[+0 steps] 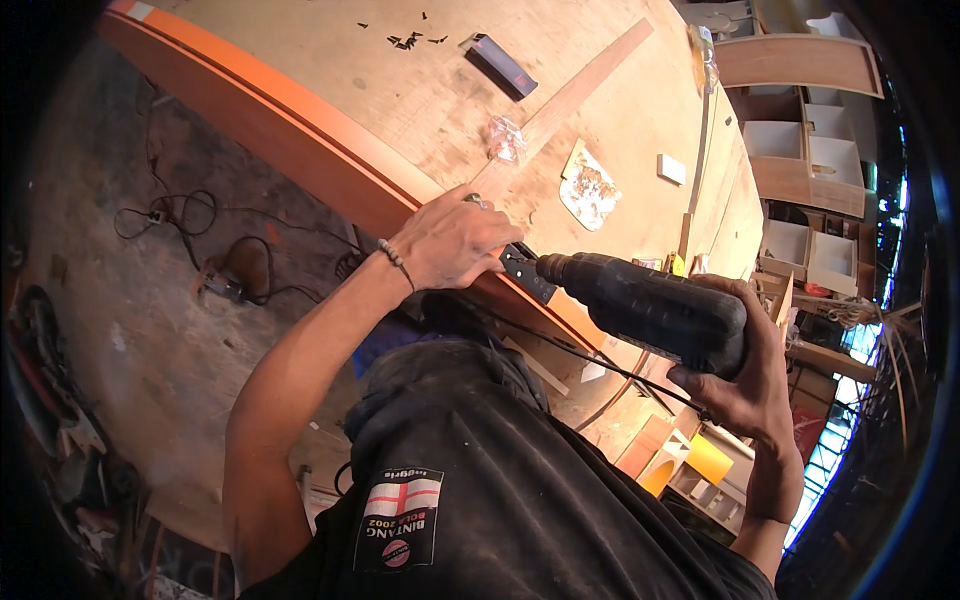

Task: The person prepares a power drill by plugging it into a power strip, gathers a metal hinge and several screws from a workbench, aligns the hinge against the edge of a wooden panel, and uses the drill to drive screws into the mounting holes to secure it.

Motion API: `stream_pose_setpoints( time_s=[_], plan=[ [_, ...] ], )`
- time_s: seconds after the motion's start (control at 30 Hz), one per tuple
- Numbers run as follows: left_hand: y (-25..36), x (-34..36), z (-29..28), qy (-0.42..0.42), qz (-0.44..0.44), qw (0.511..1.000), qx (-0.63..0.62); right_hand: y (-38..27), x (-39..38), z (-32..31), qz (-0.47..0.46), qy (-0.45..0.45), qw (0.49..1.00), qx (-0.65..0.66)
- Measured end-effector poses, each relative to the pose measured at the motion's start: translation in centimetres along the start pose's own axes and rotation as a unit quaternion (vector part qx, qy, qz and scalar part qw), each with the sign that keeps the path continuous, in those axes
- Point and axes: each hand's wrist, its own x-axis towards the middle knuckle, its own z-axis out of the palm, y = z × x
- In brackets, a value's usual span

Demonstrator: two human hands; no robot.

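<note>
A long orange-brown wooden panel (pixel 290 130) lies along the near edge of the workbench. My left hand (pixel 455 240) is closed over its edge, the fingers pinching the end of a black metal plate with holes (pixel 528 274). In my right hand (pixel 752 385) is a black power drill (pixel 650 305), gripped around its rear body. The drill's nose points left at the plate, close beside my left fingertips. Whether the bit touches a screw there is hidden. A black cord (pixel 590 355) runs under the drill toward my right hand.
On the plywood bench top (pixel 400 110) are loose dark screws (pixel 405 41), a dark box (pixel 500 68), a wood strip (pixel 600 85), a clear plastic bag (pixel 506 138) and a white block (pixel 671 169). Cables (pixel 185 225) tangle on the floor at left. Wooden drawer units (pixel 810 140) stand at right.
</note>
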Motion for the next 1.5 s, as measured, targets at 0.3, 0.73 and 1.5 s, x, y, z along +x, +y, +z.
stream_pose_setpoints(
  time_s=[0.3,0.73,1.5],
  plan=[
    [0.1,0.0,0.0,-0.003,-0.012,1.000,-0.012,-0.1,0.1,0.0,-0.002,-0.007,1.000,0.004],
    [0.1,-0.1,0.1,-0.004,-0.012,1.000,-0.008,-0.2,0.5,-0.1,-0.011,-0.012,1.000,-0.015],
    [0.0,0.0,0.2,-0.007,-0.013,1.000,-0.011,-1.3,1.1,-0.7,0.004,-0.030,0.999,-0.035]
  ],
)
